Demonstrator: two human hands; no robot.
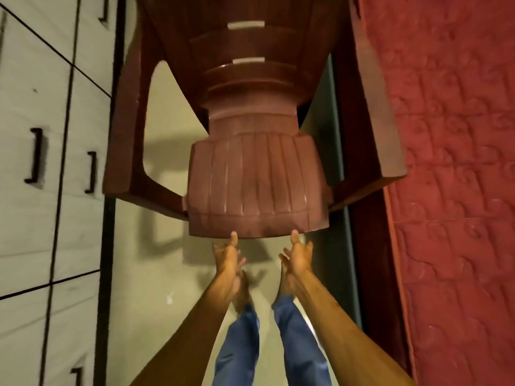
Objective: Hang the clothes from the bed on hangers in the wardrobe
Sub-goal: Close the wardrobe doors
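Note:
A brown plastic chair (256, 185) stands on the floor straight ahead, its backrest towards me. My left hand (228, 254) and my right hand (298, 253) reach out side by side to the backrest's top edge. Each thumb tip touches that edge, and the fingers are spread below it without wrapping round it. The white wardrobe (41, 162) runs down the left side, doors shut, with black handles. The bed under a red quilted cover (457, 190) fills the right side. No clothes or hangers show in this view.
The chair stands in the narrow pale floor strip (167, 274) between wardrobe and bed; its right armrest reaches over the bed's dark wooden side rail (370, 260). My bare feet and blue jeans (239, 344) are just behind the chair.

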